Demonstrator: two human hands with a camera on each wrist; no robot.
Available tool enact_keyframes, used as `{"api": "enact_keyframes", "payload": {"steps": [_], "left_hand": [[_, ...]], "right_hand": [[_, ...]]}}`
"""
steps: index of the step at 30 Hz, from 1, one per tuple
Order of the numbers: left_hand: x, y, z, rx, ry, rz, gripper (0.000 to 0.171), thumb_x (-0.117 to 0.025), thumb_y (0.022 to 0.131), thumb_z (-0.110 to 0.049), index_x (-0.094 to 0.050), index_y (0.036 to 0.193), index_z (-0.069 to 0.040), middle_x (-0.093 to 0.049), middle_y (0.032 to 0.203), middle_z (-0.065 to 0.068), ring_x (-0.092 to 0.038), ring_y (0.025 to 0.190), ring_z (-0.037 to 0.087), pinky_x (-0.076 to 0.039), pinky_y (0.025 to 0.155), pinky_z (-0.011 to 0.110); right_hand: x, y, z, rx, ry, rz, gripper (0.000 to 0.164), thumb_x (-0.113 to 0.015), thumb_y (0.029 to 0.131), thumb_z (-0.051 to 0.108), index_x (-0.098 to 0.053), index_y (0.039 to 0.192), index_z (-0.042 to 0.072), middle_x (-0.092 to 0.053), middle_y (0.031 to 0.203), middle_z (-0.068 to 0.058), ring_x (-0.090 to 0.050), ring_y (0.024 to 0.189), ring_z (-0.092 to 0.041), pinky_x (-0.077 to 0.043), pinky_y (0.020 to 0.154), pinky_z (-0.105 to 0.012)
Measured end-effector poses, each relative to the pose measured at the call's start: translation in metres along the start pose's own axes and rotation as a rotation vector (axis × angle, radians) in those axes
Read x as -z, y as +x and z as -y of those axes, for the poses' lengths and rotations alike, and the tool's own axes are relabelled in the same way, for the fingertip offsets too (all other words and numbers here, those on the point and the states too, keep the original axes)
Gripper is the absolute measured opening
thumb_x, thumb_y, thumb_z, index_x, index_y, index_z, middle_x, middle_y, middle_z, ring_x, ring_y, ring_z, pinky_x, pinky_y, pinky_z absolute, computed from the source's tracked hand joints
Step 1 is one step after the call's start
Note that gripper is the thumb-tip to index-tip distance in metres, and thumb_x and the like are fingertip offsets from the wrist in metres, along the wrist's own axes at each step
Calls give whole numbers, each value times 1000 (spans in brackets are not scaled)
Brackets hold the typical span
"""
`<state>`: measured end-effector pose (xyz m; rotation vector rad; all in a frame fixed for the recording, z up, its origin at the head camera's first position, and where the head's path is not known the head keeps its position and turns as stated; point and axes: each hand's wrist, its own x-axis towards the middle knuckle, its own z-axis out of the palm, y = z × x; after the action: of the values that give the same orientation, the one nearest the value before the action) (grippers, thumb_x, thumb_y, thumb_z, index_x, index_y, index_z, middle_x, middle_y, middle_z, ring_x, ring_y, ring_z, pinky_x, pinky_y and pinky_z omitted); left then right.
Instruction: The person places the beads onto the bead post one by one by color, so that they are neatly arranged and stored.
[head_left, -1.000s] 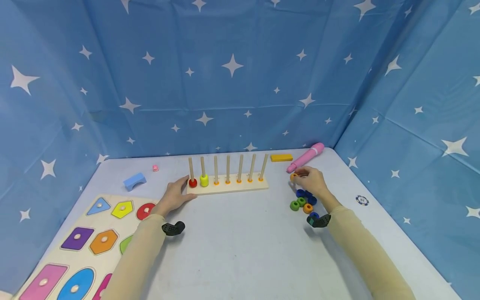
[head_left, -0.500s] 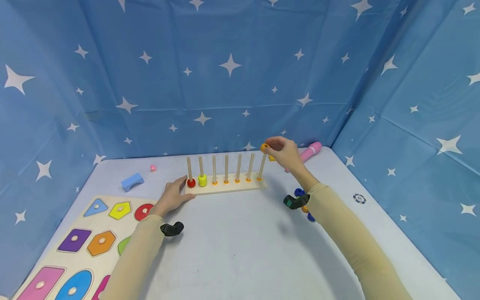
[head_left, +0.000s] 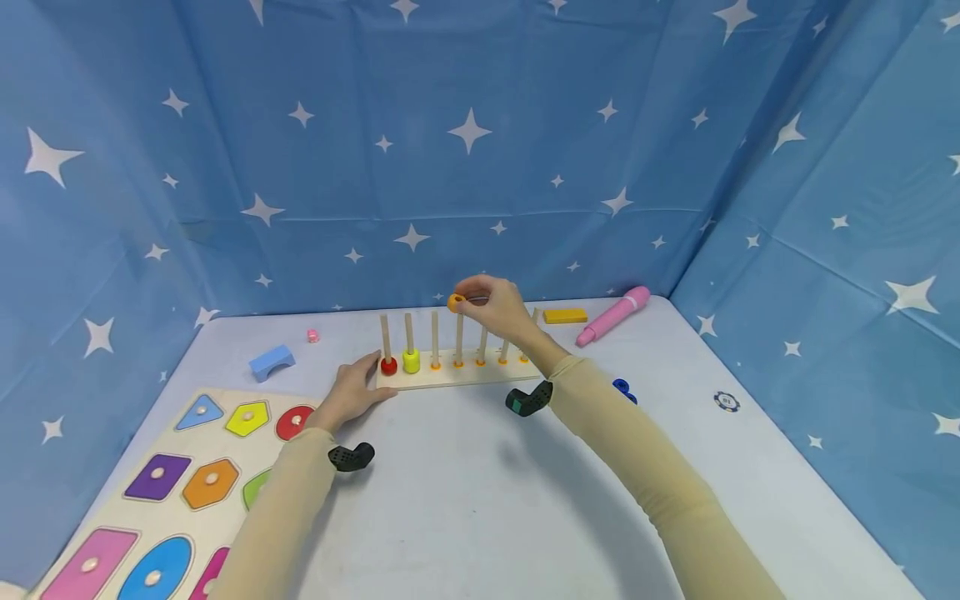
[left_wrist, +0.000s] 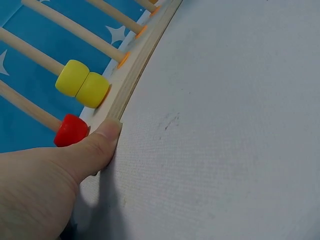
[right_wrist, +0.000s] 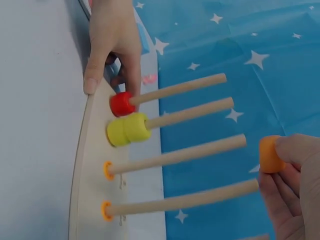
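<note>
A wooden peg board [head_left: 457, 377] with a row of upright pegs stands toward the back of the table. My left hand [head_left: 349, 395] grips its left end, the thumb [left_wrist: 102, 140] against the front edge. One red bead [right_wrist: 121, 104] sits at the foot of the leftmost peg, and two yellow beads [left_wrist: 82, 84] are stacked on the second. Between thumb and fingers of my right hand [head_left: 497, 310] is an orange bead [right_wrist: 270, 154]. In the head view it is at the tip of the fourth peg; the right wrist view shows it apart from the peg tips.
Blue beads [head_left: 624, 390] show past the right sleeve, which hides other beads. Behind lie a yellow block [head_left: 566, 317] and a pink toy microphone [head_left: 615, 316]. A shape puzzle board [head_left: 176, 446], a blue arch block [head_left: 272, 362] and a small pink piece [head_left: 312, 336] are at left.
My right hand has lifted the orange bead from beside the pile at right, carried it past the rightmost peg, then left to the fourth. The left hand stays on the peg board.
</note>
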<state>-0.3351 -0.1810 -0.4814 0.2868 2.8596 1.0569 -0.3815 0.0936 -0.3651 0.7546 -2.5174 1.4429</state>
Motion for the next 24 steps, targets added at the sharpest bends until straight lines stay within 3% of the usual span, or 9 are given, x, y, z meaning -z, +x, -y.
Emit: {"api": "enact_keyframes", "payload": {"steps": [9, 24], "left_hand": [[0, 0, 0, 2, -2, 1, 84, -71, 85, -30, -24, 148, -1, -28, 150, 21, -26, 131, 41, -24, 108, 55], [1, -2, -1, 10, -11, 6, 84, -71, 85, -31, -24, 148, -1, -27, 150, 21, -25, 131, 40, -24, 108, 54]], "right_hand": [[-23, 10, 7, 10, -57, 68, 25, -68, 88, 17, -65, 111, 7, -67, 104, -2, -63, 93, -12, -52, 79, -22], [-29, 12, 3, 24, -93, 97, 23, -67, 88, 17, -65, 110, 9, -67, 103, -5, -62, 92, -10, -51, 79, -23]]}}
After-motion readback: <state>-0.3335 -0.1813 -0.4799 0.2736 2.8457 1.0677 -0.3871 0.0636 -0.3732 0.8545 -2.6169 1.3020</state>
